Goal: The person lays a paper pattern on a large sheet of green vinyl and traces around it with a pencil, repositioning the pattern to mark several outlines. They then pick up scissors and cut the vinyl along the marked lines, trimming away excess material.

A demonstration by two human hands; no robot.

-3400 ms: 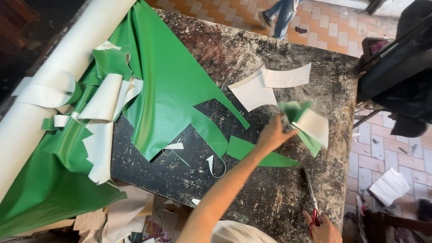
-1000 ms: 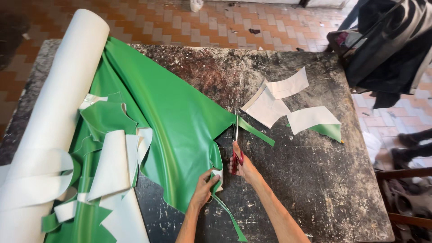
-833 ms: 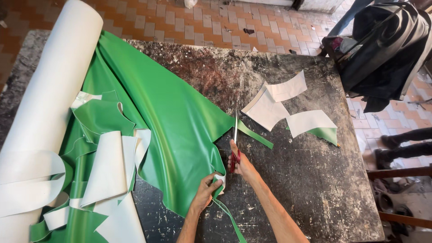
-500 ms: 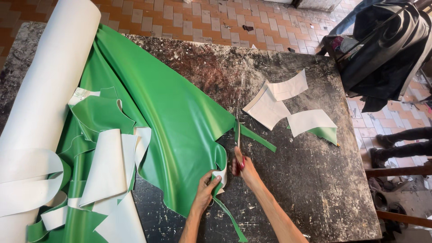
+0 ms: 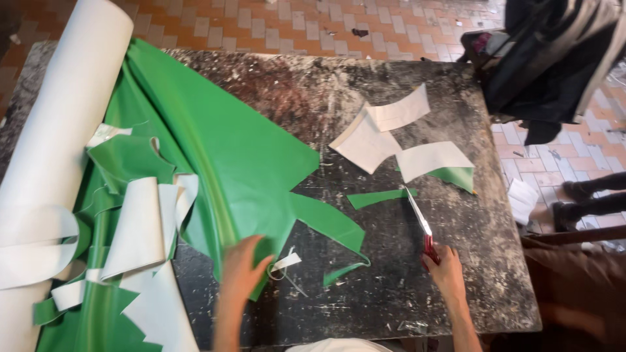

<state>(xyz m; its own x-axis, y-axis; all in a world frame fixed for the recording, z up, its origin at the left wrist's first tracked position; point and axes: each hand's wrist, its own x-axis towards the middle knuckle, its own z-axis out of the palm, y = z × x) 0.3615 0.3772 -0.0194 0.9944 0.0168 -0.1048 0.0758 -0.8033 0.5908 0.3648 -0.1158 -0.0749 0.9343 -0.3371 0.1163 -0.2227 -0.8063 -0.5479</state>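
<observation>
Since half a second ago the right hand [image 5: 448, 272] is carrying the red-handled scissors [image 5: 420, 225] away from the green sheet [image 5: 215, 163] toward the cut pieces, blades closed, while the left hand [image 5: 242, 264] is shifting onto the sheet's lower edge, fingers spread flat. A cut seems just finished, so any next cut is needing that sheet held taut; a freed green strip [image 5: 378, 197] is lying between, and the dark table [image 5: 495, 261] is offering bare room near its right edge.

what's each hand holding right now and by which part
The right hand holds the scissors by their red handles. The left hand lies flat on the green sheet, gripping nothing.
</observation>
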